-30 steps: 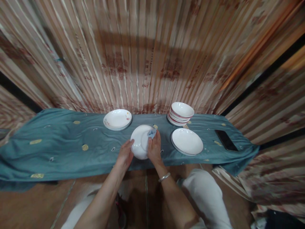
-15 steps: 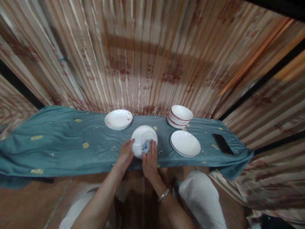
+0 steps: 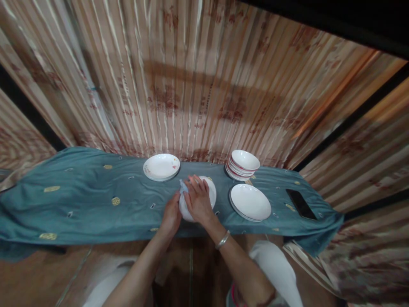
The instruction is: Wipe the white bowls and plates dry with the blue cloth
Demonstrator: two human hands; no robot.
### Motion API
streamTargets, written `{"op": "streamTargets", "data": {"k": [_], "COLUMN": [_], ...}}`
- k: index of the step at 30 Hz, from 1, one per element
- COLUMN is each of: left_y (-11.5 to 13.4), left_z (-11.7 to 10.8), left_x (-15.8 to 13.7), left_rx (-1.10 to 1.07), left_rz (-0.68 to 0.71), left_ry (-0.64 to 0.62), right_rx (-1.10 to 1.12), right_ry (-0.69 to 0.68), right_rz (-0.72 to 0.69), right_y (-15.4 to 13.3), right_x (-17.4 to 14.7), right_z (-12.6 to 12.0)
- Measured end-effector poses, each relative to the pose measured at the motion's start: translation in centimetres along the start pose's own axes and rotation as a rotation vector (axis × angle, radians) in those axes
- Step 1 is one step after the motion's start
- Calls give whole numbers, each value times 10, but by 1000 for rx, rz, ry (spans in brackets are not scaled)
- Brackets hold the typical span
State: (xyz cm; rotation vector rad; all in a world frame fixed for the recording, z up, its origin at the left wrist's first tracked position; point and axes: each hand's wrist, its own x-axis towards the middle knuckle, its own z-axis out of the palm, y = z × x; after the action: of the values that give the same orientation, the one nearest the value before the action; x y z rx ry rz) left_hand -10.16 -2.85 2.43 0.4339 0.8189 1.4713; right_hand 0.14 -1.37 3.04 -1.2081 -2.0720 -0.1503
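Near the front edge of the table, my left hand (image 3: 171,214) grips a white plate (image 3: 211,197) by its left side. Over the same plate lies my right hand (image 3: 200,202), its fingers pressing a pale blue cloth (image 3: 183,186) at the upper left rim. The hand covers most of the plate's middle and part of the cloth. Behind and to the left is a small stack of white plates (image 3: 161,166) with a floral pattern. Close on the right sits another stack of plain white plates (image 3: 250,201).
Several stacked white bowls (image 3: 244,160) with red bands stand at the back right. A black phone (image 3: 301,204) lies at the right end. A green patterned cloth (image 3: 89,196) covers the narrow table, and a striped curtain (image 3: 179,85) hangs behind it.
My right hand has moved with the cloth from the plate's right half up and left to its upper left rim. My left hand keeps hold of the plate's left side.
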Motion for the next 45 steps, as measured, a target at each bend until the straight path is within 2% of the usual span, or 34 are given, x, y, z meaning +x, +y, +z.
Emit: {"op": "streamTargets", "data": {"k": [4, 8, 13, 18, 21, 25, 35, 41, 45], "left_y": [-4, -4, 0, 1, 1, 3, 4, 4, 5], "left_z": [-1, -3, -5, -10, -13, -14, -19, -20, -18], "left_x": [3, 2, 0, 3, 5, 6, 6, 5, 3], "left_rx": [25, 46, 36, 6, 1, -36, -91, -131, -131], "left_rz": [3, -4, -20, -57, -82, -123, -213, -239, -272], "left_ry": [9, 9, 31, 110, 146, 203, 285, 308, 341], "right_rx": [15, 81, 153, 185, 233, 252, 212, 204, 191], "right_ry": [39, 51, 109, 178, 237, 276, 239, 188, 165], "right_rz": [23, 66, 190, 367, 458, 511, 534, 620, 630], "right_y": [20, 46, 76, 87, 85, 77, 43, 22, 10], "right_x": [22, 28, 14, -6, -17, -34, -77, -90, -95], "right_z": [-5, -3, 8, 26, 35, 45, 61, 61, 59]}}
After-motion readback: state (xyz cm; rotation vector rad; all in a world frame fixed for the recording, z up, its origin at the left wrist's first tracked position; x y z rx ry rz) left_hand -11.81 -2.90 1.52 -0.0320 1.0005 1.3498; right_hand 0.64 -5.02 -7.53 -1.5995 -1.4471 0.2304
